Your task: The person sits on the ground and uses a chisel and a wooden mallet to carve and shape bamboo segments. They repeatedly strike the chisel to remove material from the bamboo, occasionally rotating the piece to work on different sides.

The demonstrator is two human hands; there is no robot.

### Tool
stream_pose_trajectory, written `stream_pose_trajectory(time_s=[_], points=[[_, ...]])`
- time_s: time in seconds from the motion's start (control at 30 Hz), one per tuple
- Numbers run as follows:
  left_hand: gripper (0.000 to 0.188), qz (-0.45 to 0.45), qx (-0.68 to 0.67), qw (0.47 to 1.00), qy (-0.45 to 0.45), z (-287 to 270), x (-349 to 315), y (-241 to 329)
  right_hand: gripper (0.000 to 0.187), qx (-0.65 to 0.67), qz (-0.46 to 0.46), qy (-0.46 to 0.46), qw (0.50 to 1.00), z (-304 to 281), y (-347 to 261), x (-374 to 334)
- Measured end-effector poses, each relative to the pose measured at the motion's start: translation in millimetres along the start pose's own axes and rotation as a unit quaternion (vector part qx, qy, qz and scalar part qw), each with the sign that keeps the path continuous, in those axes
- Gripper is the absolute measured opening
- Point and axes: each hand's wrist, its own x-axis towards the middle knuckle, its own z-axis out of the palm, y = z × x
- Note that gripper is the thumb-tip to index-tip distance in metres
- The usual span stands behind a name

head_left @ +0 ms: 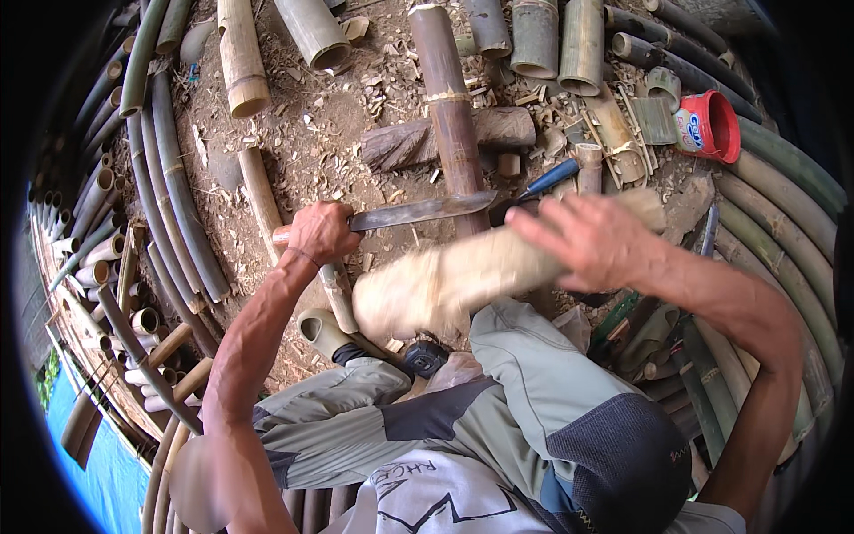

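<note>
My left hand [322, 233] is closed round the handle of a machete [418, 214], whose worn blade reaches right across a brown bamboo pole [452, 120]. That pole rests over a dark, rough log [400, 147]. Over my lap, my right hand [592, 240] grips a thick, pale wooden club [436, 285] from above, its thumb side partly hidden. The club is smeared by motion and tilts, with its broad end toward the left and its narrower end beyond my hand. A blue-handled tool [549, 178] lies just past my right fingers.
Cut bamboo tubes [580, 49] stand or lie at the far side. Long poles [178, 187] line the left, and more poles [783, 205] curve along the right. A red bucket [725, 127] sits at the right. Wood chips litter the dirt; a black tape measure [425, 358] lies by my legs.
</note>
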Motion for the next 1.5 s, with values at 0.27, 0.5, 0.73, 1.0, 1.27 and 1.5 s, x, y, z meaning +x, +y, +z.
stream_pose_trajectory(time_s=[0.27,0.5,0.73,1.0,1.27,1.5], points=[[0.025,0.012,0.009,0.999,0.028,-1.0,-3.2,0.3,0.085,-0.082,0.048,-0.03,0.995,21.7,39.7,-6.1],[0.026,0.021,0.003,0.998,0.058,0.5,4.2,0.4,0.061,-0.031,-0.153,0.131,0.979,44.8,50.2,-12.4],[0.05,0.028,0.023,0.945,0.325,39.2,-13.1,13.2,0.093,0.13,0.049,-0.02,0.99,18.0,-17.3,-44.9],[0.081,-0.106,-0.449,0.87,0.173,-4.9,20.4,-27.3,0.08,0.27,0.214,0.016,0.939,33.9,-55.5,-92.6],[0.086,0.016,-0.042,0.997,0.054,-70.3,29.9,-22.9,0.096,0.441,0.423,0.145,0.778,1.9,-31.0,-93.0],[0.084,0.0,-0.024,0.999,0.045,-64.6,35.8,-21.4,0.091,0.356,0.347,0.372,0.783,2.1,-11.8,-34.4]])
